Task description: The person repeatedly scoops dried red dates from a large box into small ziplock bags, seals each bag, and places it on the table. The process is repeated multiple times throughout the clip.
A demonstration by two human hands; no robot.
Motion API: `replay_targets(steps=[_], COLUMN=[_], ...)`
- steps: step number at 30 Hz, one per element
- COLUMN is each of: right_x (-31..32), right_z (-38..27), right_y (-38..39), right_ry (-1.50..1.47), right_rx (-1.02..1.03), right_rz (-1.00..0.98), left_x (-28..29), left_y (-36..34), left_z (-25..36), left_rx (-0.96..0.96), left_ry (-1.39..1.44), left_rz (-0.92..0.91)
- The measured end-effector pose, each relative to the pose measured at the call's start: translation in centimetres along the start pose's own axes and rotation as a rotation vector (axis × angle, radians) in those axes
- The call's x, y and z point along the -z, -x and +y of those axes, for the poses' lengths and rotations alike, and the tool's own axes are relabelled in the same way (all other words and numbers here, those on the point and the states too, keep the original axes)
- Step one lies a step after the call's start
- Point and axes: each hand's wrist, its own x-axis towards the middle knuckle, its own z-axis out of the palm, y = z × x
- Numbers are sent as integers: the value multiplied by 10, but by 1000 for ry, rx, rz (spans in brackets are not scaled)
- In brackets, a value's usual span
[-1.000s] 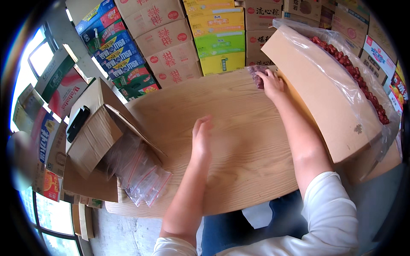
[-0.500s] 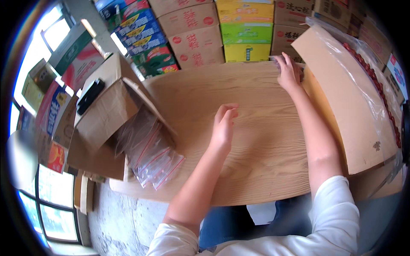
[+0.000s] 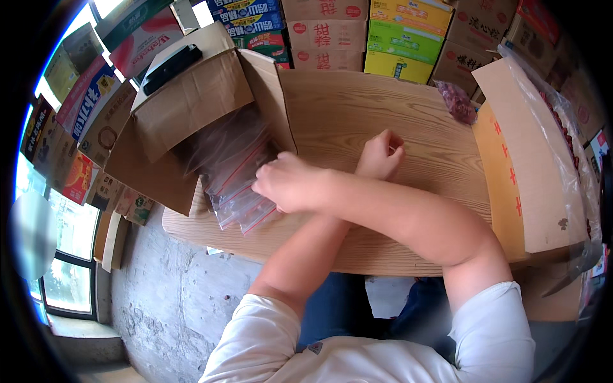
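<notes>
My right hand (image 3: 281, 182) crosses over my left forearm, its fingers pinched at a pile of clear zip bags (image 3: 233, 198) with red seals, spilling from an open cardboard box (image 3: 191, 121) on the left. My left hand (image 3: 380, 156) hangs over the middle of the wooden table (image 3: 389, 96), fingers curled closed with nothing visible in them. A small bag of dark red items (image 3: 456, 101) lies at the back right, apart from both hands.
A long open carton (image 3: 523, 159) with plastic liner and glossy red items stands on the right. A black object (image 3: 172, 67) sits atop the left box. Stacked colourful cartons (image 3: 405, 41) line the back and left, beside a window.
My right hand has left the small bag at the back right and swung left to the clear bags. My left hand has shifted right under it, fingers more curled. The view has shifted.
</notes>
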Motion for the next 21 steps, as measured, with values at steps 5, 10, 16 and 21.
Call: replay_targets(steps=[5,10,16,21], right_x=[-18,-2,6,5], right_z=[-9,2,24,28], right_y=[-3,-6,-37,-37], right_ry=[38,-163,-135,-89], right_rx=[9,-142,-285,-304], right_rz=[-80,524,533,586], left_x=[1,-7,-7,-7], left_y=[-1,-2,-3,-3], left_z=[-10,-9,-12,-11], left_rx=[-61,-51,-105,-104], left_ry=[-39,-60,-32,-35], left_rz=[28,41,56,55])
